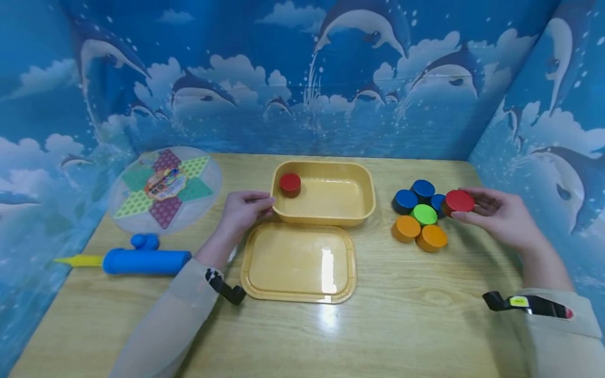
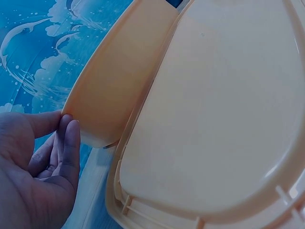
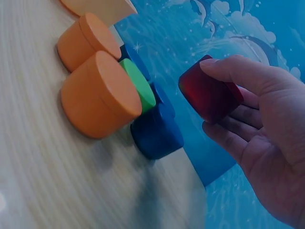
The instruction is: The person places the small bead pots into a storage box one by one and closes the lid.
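The left hand pinches the left rim of a yellow bin; in the left wrist view thumb and fingers of that hand meet at the rim of the bin. Inside the bin, at its left end, stands a red cylinder. The right hand holds another red cylinder between thumb and fingers, raised beside a cluster of blue, green and orange cylinders. The right wrist view shows this red cylinder off the table in the right hand.
A yellow lid lies in front of the bin. At the left are a round star-patterned game board and a blue pump with a yellow nozzle. Dolphin-print cloth surrounds the back and sides of the table.
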Tool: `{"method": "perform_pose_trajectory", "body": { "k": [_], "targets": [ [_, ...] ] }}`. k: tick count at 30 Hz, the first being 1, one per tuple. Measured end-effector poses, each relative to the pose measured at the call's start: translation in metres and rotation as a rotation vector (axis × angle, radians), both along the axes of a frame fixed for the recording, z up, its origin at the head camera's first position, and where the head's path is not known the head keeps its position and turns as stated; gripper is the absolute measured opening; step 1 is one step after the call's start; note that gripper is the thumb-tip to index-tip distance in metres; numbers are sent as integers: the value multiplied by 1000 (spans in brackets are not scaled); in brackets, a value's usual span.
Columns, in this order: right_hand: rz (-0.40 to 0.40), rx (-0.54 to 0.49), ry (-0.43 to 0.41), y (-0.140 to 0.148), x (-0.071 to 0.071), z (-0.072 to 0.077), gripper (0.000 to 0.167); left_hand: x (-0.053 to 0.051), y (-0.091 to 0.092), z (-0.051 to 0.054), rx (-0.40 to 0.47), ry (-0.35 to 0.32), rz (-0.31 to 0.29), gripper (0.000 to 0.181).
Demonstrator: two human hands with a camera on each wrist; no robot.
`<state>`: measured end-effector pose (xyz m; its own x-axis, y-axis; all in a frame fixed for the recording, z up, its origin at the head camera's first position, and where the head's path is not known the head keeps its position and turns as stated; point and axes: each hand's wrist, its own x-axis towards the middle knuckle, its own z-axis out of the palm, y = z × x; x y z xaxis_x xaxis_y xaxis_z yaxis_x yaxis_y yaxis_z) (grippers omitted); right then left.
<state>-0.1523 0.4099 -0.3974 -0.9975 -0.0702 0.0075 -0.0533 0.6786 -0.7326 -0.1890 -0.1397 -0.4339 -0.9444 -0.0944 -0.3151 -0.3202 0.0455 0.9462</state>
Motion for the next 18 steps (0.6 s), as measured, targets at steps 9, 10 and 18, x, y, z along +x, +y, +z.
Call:
{"method": "perform_pose_trajectory", "body": {
  "k": [9,10,18],
  "targets": [
    [62,-43,-4,-24,-13,19,64,0,-1,-1,6,2,-9,34],
    [68,-48,-5,-26,-14,21,64,0,-1,-1,5,3,-9,34],
    [117,-81,18,-46,-28,34,64,1,0,1,5,8,-3,34]
  ]
}}
